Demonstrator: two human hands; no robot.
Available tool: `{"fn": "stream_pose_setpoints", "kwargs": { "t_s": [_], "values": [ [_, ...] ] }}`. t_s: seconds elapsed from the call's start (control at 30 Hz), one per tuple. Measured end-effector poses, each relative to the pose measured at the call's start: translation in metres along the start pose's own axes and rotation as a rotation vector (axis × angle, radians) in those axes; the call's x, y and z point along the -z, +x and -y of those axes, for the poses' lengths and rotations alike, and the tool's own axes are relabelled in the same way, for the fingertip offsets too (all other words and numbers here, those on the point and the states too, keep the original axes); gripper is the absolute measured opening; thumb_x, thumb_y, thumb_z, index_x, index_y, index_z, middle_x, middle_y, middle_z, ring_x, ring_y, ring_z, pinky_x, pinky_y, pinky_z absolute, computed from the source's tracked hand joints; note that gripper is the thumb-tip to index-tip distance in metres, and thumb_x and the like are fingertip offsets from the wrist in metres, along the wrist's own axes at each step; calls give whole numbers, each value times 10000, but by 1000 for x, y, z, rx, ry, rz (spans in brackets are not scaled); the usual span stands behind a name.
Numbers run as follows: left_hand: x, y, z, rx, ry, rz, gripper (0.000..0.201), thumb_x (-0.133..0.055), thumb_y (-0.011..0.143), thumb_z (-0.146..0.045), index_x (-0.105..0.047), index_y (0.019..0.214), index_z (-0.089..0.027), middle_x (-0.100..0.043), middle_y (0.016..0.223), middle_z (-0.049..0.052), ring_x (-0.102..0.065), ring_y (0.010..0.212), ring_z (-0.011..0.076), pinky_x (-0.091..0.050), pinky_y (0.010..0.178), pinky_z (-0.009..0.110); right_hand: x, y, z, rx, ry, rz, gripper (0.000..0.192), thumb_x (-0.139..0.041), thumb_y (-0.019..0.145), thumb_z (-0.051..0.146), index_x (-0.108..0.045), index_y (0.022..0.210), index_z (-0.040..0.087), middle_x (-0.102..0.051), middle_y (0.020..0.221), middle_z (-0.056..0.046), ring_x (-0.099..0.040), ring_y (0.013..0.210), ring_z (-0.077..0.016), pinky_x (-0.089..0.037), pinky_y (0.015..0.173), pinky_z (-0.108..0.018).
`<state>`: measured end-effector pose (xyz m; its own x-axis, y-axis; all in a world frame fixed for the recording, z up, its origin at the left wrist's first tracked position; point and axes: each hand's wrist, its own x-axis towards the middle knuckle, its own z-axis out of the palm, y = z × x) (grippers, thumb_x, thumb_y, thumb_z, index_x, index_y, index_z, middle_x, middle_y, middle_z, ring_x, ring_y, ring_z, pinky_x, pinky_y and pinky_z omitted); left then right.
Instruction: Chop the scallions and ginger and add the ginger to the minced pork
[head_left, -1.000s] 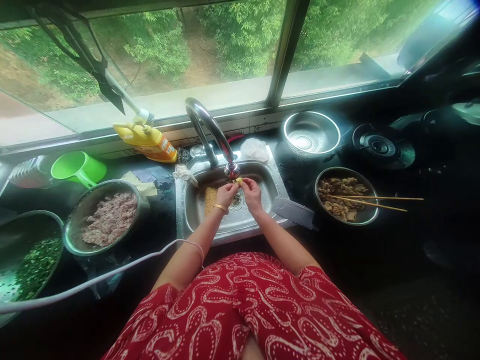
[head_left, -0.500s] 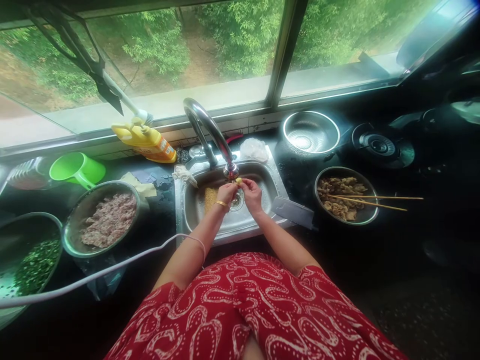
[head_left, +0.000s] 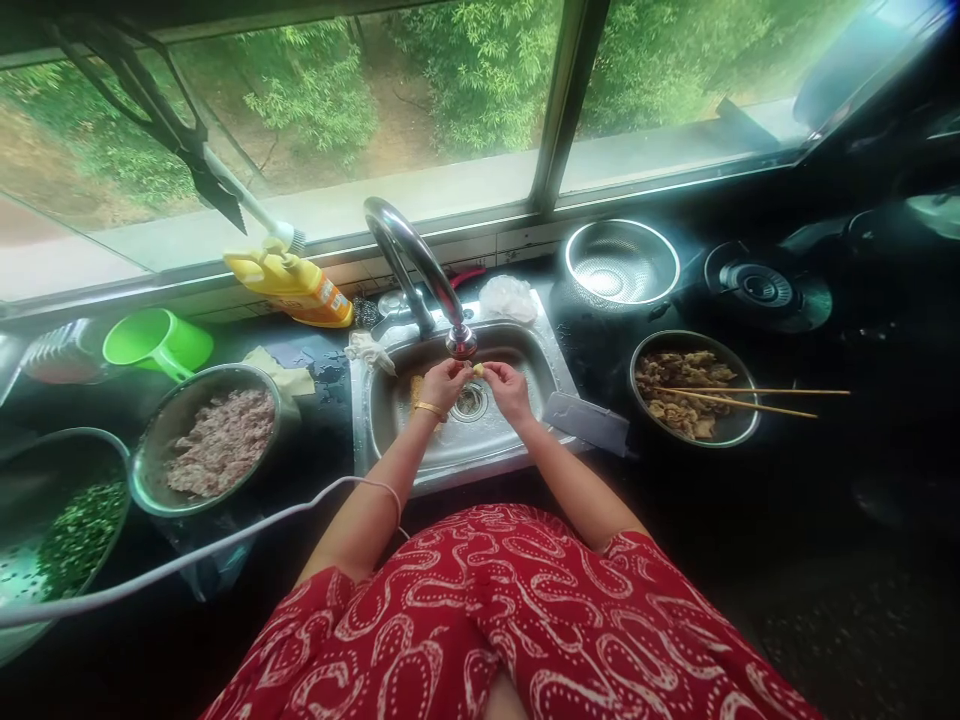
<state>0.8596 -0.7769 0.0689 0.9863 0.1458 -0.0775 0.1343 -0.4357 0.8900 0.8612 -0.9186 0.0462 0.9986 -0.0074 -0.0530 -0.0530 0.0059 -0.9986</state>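
Down a touch come both your hands since a moment ago, away from the tap spout (head_left: 461, 343) and lower over the sink (head_left: 547, 362), with the small yellowish piece (head_left: 477, 370) now held further below the nozzle than before. Your left hand (head_left: 444, 383) and your right hand (head_left: 508, 388) meet over the drain (head_left: 471, 400), and the fingers of both pinch that piece between their tips, so it hangs in the air above the basin, touching nothing else. I judge you're working it clean or picking at it; whether water runs I cannot tell. To your left on the worktop (head_left: 330, 440) sits the bowl of minced meat (head_left: 217, 440), with chopped greens (head_left: 75, 530) beyond it. To your right, chopsticks (head_left: 750, 398) lie across a bowl of cooked pieces (head_left: 686, 395), and a cleaver (head_left: 589, 422) rests at the sink's edge.
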Motion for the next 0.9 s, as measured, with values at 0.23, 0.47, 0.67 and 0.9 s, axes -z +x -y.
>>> {"fn": "stream_pose_setpoints", "kwargs": {
  "t_s": [0.23, 0.47, 0.67, 0.9],
  "values": [
    [-1, -6, -8, -139, 289, 93, 150, -582, 796, -254, -703, 784, -165, -706, 770, 43, -597, 686, 148, -419, 665, 252, 9, 0, 13, 123, -349, 36, 172, -563, 800, 296, -710, 818, 209, -710, 847, -45, -597, 819, -185, -447, 789, -305],
    [-1, -2, -14, -150, 367, 146, 150, -590, 794, -226, -723, 756, -169, -716, 778, 72, -608, 693, 166, -406, 670, 256, 11, 4, 18, 152, -382, 75, 140, -581, 784, 262, -715, 764, 228, -691, 815, -38, -583, 819, -193, -435, 795, -322],
    [0, -1, -14, -118, 284, 125, 133, -598, 763, -207, -694, 684, -159, -687, 693, 49, -558, 618, 140, -375, 611, 240, 11, 7, 18, 123, -310, 92, 105, -614, 750, 247, -717, 735, 243, -696, 805, -23, -590, 816, -186, -445, 805, -327],
    [-2, 0, -14, -139, 271, 70, 145, -569, 751, -191, -670, 654, -154, -660, 680, 46, -514, 591, 132, -337, 598, 244, 12, 11, 10, 41, -148, 103, 138, -610, 732, 297, -718, 752, 213, -710, 783, -18, -616, 764, -175, -465, 775, -325]
  ]
}}
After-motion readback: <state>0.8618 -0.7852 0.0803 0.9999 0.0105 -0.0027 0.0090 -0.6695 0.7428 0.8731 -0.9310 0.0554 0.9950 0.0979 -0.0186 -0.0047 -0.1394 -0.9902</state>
